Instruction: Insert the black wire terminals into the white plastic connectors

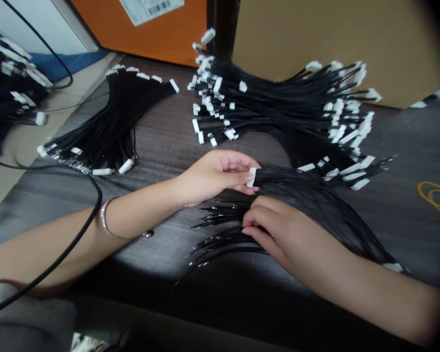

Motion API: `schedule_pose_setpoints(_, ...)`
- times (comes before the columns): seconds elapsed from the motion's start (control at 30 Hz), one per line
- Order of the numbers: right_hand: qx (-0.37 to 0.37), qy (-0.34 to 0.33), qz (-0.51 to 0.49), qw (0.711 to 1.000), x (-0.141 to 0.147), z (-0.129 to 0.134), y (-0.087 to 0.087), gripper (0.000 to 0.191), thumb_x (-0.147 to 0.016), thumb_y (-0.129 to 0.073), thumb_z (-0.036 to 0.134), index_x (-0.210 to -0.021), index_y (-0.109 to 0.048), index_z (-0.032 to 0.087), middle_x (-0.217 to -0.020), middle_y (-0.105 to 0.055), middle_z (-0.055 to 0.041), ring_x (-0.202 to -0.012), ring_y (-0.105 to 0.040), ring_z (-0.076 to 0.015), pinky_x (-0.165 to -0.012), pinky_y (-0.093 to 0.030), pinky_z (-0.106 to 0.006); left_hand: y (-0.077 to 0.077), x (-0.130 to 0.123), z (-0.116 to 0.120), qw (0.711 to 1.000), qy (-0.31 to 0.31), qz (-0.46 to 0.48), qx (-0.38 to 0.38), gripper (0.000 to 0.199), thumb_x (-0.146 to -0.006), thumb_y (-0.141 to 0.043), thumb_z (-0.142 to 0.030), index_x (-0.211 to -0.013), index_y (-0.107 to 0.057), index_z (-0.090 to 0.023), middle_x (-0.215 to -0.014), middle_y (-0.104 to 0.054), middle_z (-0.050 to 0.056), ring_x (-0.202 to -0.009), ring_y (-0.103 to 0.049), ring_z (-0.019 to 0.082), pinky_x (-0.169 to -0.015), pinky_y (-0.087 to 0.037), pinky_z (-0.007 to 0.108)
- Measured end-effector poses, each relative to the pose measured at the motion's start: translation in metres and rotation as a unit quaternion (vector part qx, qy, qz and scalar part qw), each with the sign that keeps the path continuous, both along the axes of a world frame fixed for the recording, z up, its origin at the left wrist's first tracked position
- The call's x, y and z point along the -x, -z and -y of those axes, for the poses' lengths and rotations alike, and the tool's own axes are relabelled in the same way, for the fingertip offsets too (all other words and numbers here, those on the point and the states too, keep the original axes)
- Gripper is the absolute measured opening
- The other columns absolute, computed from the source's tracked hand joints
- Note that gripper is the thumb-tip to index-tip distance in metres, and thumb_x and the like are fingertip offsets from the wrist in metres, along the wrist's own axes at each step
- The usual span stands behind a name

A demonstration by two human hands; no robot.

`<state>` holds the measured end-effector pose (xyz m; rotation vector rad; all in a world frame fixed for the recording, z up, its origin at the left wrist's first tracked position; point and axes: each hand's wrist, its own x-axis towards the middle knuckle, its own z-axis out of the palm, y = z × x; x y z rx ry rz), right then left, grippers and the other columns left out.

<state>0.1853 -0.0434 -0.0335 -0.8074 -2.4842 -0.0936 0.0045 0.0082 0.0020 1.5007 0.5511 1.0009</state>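
Note:
In the middle of the head view, my left hand [220, 173] pinches a white connector [252, 178] between thumb and fingers. Black wires [308, 188] run from it to the right, behind my right forearm. Just below, my right hand [275, 222] is closed, with thumb and fingertips together over a bundle of loose black wires [223, 214]. Their bare metal-tipped ends point left. More loose wires [227, 239] fan out under that hand. What exactly lies between its fingertips is too small to make out.
Behind my hands lies a big pile of black cables with white connectors [278, 105]. A smaller cable bundle [117, 117] is at left. An orange box [161, 41] and a cardboard box [333, 39] stand behind. Yellow rubber bands [436, 196] lie right; a black cord [69, 249] crosses my left forearm.

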Motion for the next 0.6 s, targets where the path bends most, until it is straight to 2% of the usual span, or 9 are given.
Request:
schedule_pose_setpoints(0.27,0.073,0.010,-0.085,0.994,-0.002,0.005,-0.006,0.015,-0.092,-0.043,0.011,-0.082,-0.051,0.018,-0.088,-0.059,-0.0041,-0.082,-0.055,-0.0129,-0.075,-0.047,-0.028,0.001,0.002,-0.002,1.000,0.002,0.004,0.021,0.015,-0.075,-0.073,-0.011,-0.089,-0.069,-0.008,-0.075,-0.069,0.002,-0.070,-0.067,0.011,-0.073,-0.058,0.026)
schedule_pose_setpoints(0.43,0.209,0.028,-0.147,0.966,-0.016,0.004,-0.015,0.018,-0.100,-0.032,0.029,-0.092,-0.046,0.020,-0.073,-0.056,0.0004,-0.065,-0.052,-0.0105,-0.061,-0.044,-0.025,0.003,0.002,-0.004,0.999,0.013,0.020,0.028,0.020,-0.071,-0.078,-0.016,-0.087,-0.069,-0.009,-0.075,-0.067,0.002,-0.068,-0.066,0.011,-0.073,-0.056,0.028)
schedule_pose_setpoints(0.53,0.188,0.045,-0.174,0.966,-0.025,0.001,-0.023,0.025,-0.098,-0.036,0.040,-0.090,-0.049,0.020,-0.072,-0.050,0.0007,-0.063,-0.046,-0.0105,-0.057,-0.040,-0.023,0.004,0.002,-0.002,0.998,0.019,0.032,0.059,0.029,-0.064,-0.084,-0.022,-0.084,-0.069,-0.008,-0.072,-0.066,0.002,-0.068,-0.065,0.012,-0.072,-0.055,0.027)
schedule_pose_setpoints(0.6,0.176,0.052,-0.204,0.962,-0.028,-0.004,-0.026,0.029,-0.097,-0.038,0.045,-0.092,-0.051,0.019,-0.071,-0.048,0.0007,-0.063,-0.044,-0.0107,-0.055,-0.039,-0.023,0.005,0.002,-0.001,0.998,0.016,0.031,0.048,0.032,-0.061,-0.086,-0.026,-0.082,-0.068,-0.007,-0.069,-0.065,0.003,-0.064,-0.065,0.013,-0.070,-0.055,0.028)
